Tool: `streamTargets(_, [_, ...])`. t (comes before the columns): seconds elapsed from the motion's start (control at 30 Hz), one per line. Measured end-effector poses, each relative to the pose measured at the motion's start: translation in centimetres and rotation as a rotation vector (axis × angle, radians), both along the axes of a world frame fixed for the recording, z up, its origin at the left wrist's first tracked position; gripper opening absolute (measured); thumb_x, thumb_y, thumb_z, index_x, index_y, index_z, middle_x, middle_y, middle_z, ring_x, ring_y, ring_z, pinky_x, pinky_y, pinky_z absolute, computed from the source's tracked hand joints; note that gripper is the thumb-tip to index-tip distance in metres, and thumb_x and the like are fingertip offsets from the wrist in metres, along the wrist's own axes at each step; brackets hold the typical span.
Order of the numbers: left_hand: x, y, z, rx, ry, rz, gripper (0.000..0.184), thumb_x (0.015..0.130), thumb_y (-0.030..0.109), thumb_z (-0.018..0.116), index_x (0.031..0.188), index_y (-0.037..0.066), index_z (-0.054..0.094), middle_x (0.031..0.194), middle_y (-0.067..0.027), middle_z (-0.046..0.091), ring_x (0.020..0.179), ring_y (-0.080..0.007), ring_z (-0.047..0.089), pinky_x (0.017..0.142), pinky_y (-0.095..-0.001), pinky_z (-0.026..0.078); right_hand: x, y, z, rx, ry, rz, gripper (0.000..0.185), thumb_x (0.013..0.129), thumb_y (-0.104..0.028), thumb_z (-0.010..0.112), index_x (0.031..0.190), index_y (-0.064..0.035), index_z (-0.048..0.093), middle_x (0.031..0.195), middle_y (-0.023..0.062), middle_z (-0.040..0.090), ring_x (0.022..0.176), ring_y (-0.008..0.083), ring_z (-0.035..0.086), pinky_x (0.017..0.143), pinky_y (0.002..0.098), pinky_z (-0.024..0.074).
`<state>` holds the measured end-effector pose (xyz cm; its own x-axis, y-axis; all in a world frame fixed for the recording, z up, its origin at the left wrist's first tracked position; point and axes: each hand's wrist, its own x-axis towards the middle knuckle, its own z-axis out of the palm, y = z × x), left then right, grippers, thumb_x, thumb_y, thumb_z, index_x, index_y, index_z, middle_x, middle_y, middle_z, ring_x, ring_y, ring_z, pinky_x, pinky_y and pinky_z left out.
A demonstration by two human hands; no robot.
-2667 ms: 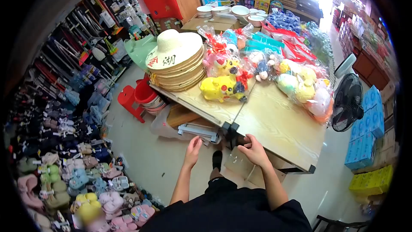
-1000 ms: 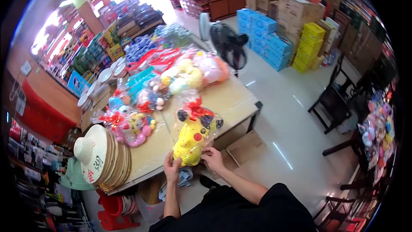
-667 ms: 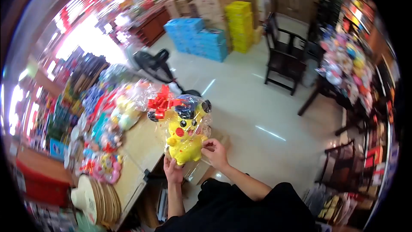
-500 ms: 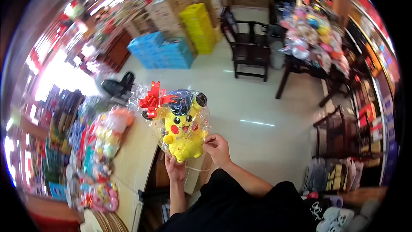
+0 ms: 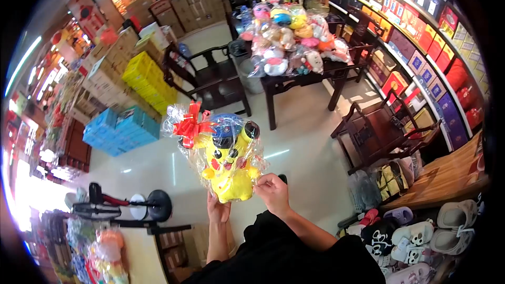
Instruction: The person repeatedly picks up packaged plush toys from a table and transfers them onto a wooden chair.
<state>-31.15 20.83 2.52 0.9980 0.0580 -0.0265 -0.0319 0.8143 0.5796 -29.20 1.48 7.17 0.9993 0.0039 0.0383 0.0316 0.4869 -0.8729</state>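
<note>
A yellow Pikachu plush toy in clear plastic wrap stands upright before me. It wears a blue and black cap, and a red ribbon bow sits at the upper left of the wrapping. My left hand grips the plush from below at its lower left, thumb in front. My right hand pinches at the lower right side of the wrapping, fingers closed against it.
Ahead is a dark wooden table piled with bagged plush toys. Dark wooden chairs stand nearby. Yellow boxes and blue boxes are at left, slippers at lower right, stocked shelves along the right.
My view has swung to the right, so the plush table and shelves come nearer the middle and the left counter slides down and away. Both hands keep their hold on the wrapped plush.
</note>
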Motion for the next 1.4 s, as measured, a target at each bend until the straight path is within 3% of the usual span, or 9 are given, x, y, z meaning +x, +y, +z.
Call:
streamTargets(0.37, [26.6, -6.6, -0.3, -0.063, 0.011, -0.167, 0.066, 0.085, 0.015, 0.061, 0.141, 0.007, 0.026, 0.139, -0.0129, 0.042, 0.124, -0.0295, 0.046, 0.101, -0.0429, 0.041, 22.3, -8.1, 3.8, -0.253, -0.104, -0.082, 0.018, 0.078, 0.005, 0.065, 0.091, -0.0004, 0.054, 0.089, 0.0041, 0.056, 0.086, 0.0127, 0.057, 0.083, 0.0273, 0.0469])
streamTargets(0.47, [32.1, -8.3, 0.4, -0.075, 0.023, -0.231, 0.066, 0.084, 0.013, 0.061, 0.141, 0.007, 0.028, 0.138, -0.0129, 0.042, 0.124, -0.0294, 0.046, 0.101, -0.0426, 0.041, 25.6, -10.0, 5.1, -0.500, -0.079, -0.228, 0.026, 0.076, -0.005, 0.072, 0.094, -0.0004, 0.053, 0.093, 0.0070, 0.057, 0.089, 0.0152, 0.058, 0.083, 0.0283, 0.0477])
streamTargets(0.67, [40.4, -12.3, 1.7, 0.016, 0.015, -0.354, 0.072, 0.082, 0.020, 0.063, 0.142, 0.007, 0.025, 0.140, -0.0124, 0.039, 0.127, -0.0287, 0.043, 0.105, -0.0442, 0.037, 30.9, -14.0, 5.1, -0.688, 0.008, -0.247, 0.077, 0.071, -0.015, 0.079, 0.132, -0.0036, 0.033, 0.124, 0.0112, 0.042, 0.113, 0.0197, 0.045, 0.092, 0.0351, 0.0416])
streamTargets(0.77, [43.4, -14.5, 1.7, -0.059, 0.020, -0.379, 0.070, 0.083, 0.016, 0.063, 0.142, 0.007, 0.027, 0.140, -0.0129, 0.041, 0.126, -0.0299, 0.043, 0.104, -0.0455, 0.037, 33.9, -15.9, 5.6, -0.716, 0.019, -0.165, 0.095, 0.069, -0.015, 0.081, 0.141, -0.0045, 0.019, 0.132, 0.0112, 0.037, 0.120, 0.0216, 0.041, 0.097, 0.0377, 0.0393])
streamTargets(1.0, [51.3, -20.0, 2.7, -0.026, 0.040, -0.369, 0.066, 0.084, 0.011, 0.062, 0.140, 0.006, 0.028, 0.140, -0.0138, 0.040, 0.127, -0.0306, 0.042, 0.105, -0.0464, 0.035, 46.0, -19.8, 4.3, -0.323, -0.167, -0.106, 0.096, 0.068, -0.009, 0.081, 0.141, -0.0040, 0.019, 0.135, 0.0104, 0.036, 0.127, 0.0216, 0.038, 0.104, 0.0380, 0.0343])
streamTargets(1.07, [54.9, -21.4, 3.6, 0.027, 0.028, -0.350, 0.064, 0.084, 0.009, 0.061, 0.140, 0.005, 0.029, 0.139, -0.0142, 0.041, 0.128, -0.0309, 0.042, 0.105, -0.0466, 0.035, 50.1, -21.8, 3.6, -0.360, -0.178, -0.047, 0.093, 0.069, -0.009, 0.081, 0.140, -0.0035, 0.020, 0.134, 0.0103, 0.037, 0.125, 0.0212, 0.039, 0.103, 0.0370, 0.0356])
streamTargets(1.1, [56.9, -22.0, 3.7, 0.142, 0.005, -0.336, 0.069, 0.084, 0.017, 0.063, 0.141, 0.005, 0.027, 0.141, -0.0150, 0.037, 0.129, -0.0312, 0.040, 0.105, -0.0456, 0.036, 52.0, -22.6, 3.4, -0.354, -0.180, -0.043, 0.093, 0.069, -0.010, 0.081, 0.139, -0.0031, 0.021, 0.133, 0.0104, 0.038, 0.124, 0.0212, 0.041, 0.103, 0.0369, 0.0363])
streamTargets(1.3, [69.7, -28.2, 9.2, 0.191, -0.022, -0.330, 0.071, 0.082, 0.010, 0.063, 0.142, 0.005, 0.024, 0.140, -0.0147, 0.039, 0.128, -0.0306, 0.040, 0.106, -0.0452, 0.034, 66.8, -29.1, 7.1, -0.410, -0.249, -0.097, 0.091, 0.066, -0.014, 0.085, 0.136, -0.0007, 0.028, 0.125, 0.0098, 0.046, 0.114, 0.0207, 0.048, 0.098, 0.0358, 0.0403])
streamTargets(1.4, [76.0, -30.7, 10.8, 0.246, -0.055, -0.362, 0.071, 0.081, 0.007, 0.064, 0.141, 0.002, 0.025, 0.139, -0.0143, 0.041, 0.128, -0.0300, 0.041, 0.106, -0.0444, 0.034, 73.3, -32.2, 7.9, -0.351, -0.269, -0.064, 0.099, 0.069, -0.020, 0.082, 0.141, 0.0020, 0.018, 0.131, 0.0149, 0.042, 0.121, 0.0237, 0.043, 0.103, 0.0363, 0.0334])
